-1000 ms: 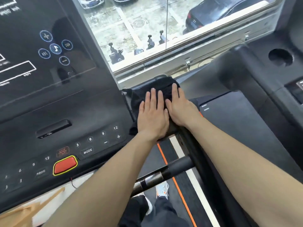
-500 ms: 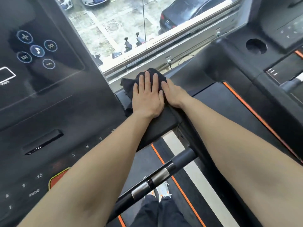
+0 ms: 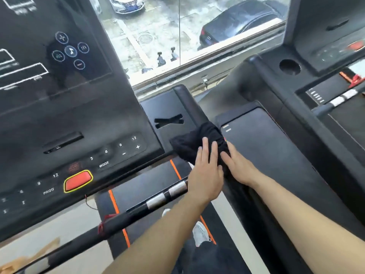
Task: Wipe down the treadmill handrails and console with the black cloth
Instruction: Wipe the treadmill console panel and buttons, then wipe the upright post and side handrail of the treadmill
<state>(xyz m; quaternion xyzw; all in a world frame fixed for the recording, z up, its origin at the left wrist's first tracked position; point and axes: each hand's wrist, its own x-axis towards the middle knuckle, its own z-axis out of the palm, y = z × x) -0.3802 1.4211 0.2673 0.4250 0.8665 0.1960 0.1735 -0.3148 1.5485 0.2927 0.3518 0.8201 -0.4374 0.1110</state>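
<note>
Left hand and right hand, flat and open, press bunched black cloth onto padded black handrail, frame centre. Risk: loose cloth slips off.

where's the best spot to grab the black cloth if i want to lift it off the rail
Take the bunched far end of the black cloth, coming from above and from the console side. That end is humped up in loose folds and bare, which should give the fingers something to pinch, while the near end lies flat under the left hand and right hand on the handrail.
</note>
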